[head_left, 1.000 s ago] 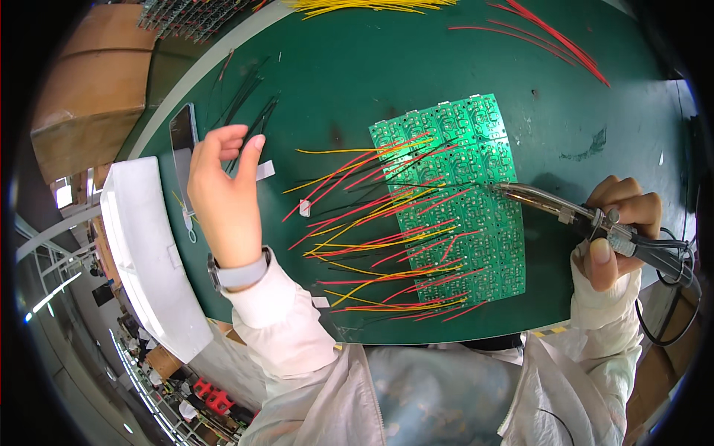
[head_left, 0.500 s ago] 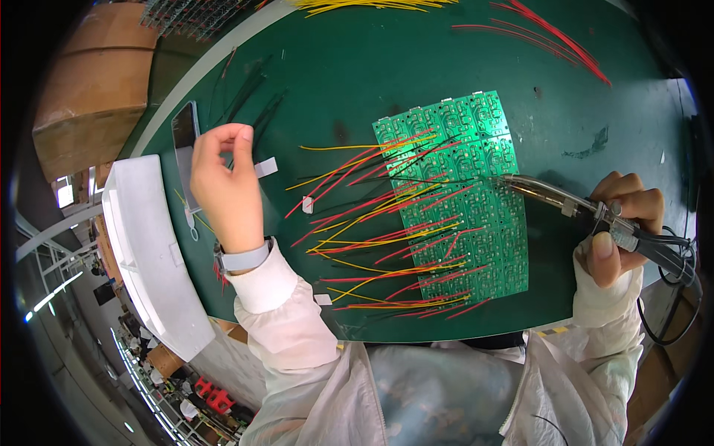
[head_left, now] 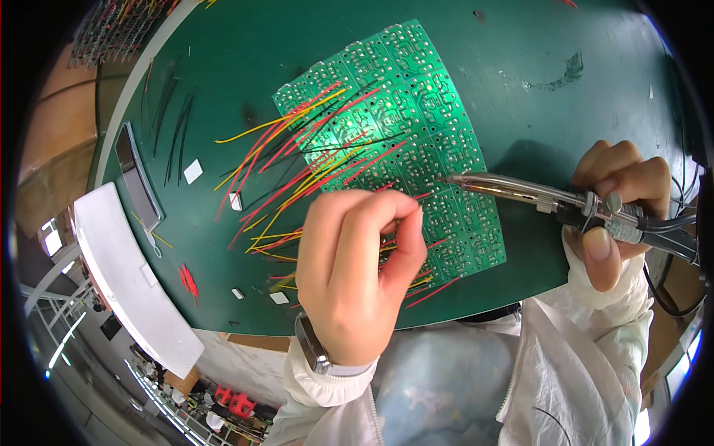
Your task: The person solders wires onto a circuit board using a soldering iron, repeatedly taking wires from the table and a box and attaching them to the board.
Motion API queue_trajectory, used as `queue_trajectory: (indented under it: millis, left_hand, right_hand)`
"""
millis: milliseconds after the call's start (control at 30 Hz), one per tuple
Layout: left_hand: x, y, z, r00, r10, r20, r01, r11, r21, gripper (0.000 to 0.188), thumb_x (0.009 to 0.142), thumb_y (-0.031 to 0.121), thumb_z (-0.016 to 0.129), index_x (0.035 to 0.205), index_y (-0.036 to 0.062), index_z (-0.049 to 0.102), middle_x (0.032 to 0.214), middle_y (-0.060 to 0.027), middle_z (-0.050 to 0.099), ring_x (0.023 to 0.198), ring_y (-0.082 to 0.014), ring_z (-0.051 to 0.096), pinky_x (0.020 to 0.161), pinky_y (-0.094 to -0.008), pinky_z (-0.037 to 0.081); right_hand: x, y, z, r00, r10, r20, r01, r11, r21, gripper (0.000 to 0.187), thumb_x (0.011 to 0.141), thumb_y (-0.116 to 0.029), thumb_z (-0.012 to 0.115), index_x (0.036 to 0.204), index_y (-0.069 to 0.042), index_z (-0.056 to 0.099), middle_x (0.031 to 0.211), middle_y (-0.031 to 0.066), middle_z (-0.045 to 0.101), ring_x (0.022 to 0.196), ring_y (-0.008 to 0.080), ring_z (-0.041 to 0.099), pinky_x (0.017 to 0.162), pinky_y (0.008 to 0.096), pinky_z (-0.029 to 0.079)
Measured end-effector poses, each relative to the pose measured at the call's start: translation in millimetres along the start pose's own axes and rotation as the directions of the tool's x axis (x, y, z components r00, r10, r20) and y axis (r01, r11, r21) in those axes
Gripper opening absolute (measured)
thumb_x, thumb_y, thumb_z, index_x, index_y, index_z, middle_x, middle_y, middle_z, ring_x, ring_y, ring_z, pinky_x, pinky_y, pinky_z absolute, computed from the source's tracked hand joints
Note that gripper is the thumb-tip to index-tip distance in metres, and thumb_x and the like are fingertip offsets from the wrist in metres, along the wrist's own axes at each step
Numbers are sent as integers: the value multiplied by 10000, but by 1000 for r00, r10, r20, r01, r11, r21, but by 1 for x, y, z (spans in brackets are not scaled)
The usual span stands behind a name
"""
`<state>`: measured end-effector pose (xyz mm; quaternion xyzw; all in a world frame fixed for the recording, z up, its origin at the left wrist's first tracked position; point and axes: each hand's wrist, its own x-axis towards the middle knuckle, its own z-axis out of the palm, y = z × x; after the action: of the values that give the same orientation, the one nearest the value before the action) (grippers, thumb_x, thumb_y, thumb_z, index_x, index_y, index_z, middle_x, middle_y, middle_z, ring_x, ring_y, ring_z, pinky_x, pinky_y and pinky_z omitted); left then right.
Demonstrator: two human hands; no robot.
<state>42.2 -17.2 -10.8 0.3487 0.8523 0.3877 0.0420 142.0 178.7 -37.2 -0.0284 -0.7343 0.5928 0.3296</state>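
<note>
My left hand [head_left: 357, 260] is over the lower left part of a green circuit board panel [head_left: 454, 134], with thumb and forefinger pinched together. Whatever lies between those fingertips is too small to make out; a red wire end shows just beside them. In my right hand [head_left: 621, 201] is a soldering iron [head_left: 513, 189] with a slim metal tube along it. Its tip points left and meets the panel, or hovers just above it, right of my left fingertips. Red, yellow and black wires [head_left: 286, 175] fan out leftward from the panel, and my left hand hides some of them.
Loose black wires [head_left: 175, 126] and a phone [head_left: 139, 177] lie on the green table at the left. A curved white fixture [head_left: 137, 279] runs along the left edge. Small white pieces [head_left: 193, 172] and a red wire bundle [head_left: 188, 282] are nearby. Cables trail from the iron.
My left hand has come from the left of the table to the board, fingers pinched. The view has shifted, so the board sits farther left and higher. The soldering iron stays in my right hand.
</note>
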Motion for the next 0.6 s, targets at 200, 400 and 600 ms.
queue_trajectory:
  millis: [200, 400, 600]
  left_hand:
    - [2, -7, 12, 997, 27, -78, -28, 999, -17, 182, 689, -97, 670, 824, 7, 606, 763, -27, 542, 599, -87, 506, 509, -207, 335]
    - [0, -6, 13, 997, 1, -81, -3, 1000, -22, 176, 696, -96, 676, 827, -1, 607, 775, -23, 537, 604, -78, 495, 512, -197, 345]
    - [1, -5, 14, 997, -5, -78, 2, 999, -44, 169, 695, -102, 675, 823, -10, 614, 761, -29, 543, 596, -85, 488, 512, -200, 356]
  right_hand:
    - [-1, 0, -3, 1000, -2, 1, 2, 1000, 12, 394, 598, -250, 674, 800, -23, 424, 653, 105, 419, 502, 158, 380, 448, 257, 302]
    - [2, 0, -5, 996, -58, 64, 57, 998, 5, 390, 585, -247, 672, 798, -27, 431, 650, 101, 418, 505, 159, 388, 454, 258, 311]
    - [1, -1, -8, 995, -51, 91, 53, 998, -17, 392, 591, -254, 672, 805, -29, 434, 650, 103, 419, 504, 160, 390, 457, 257, 315]
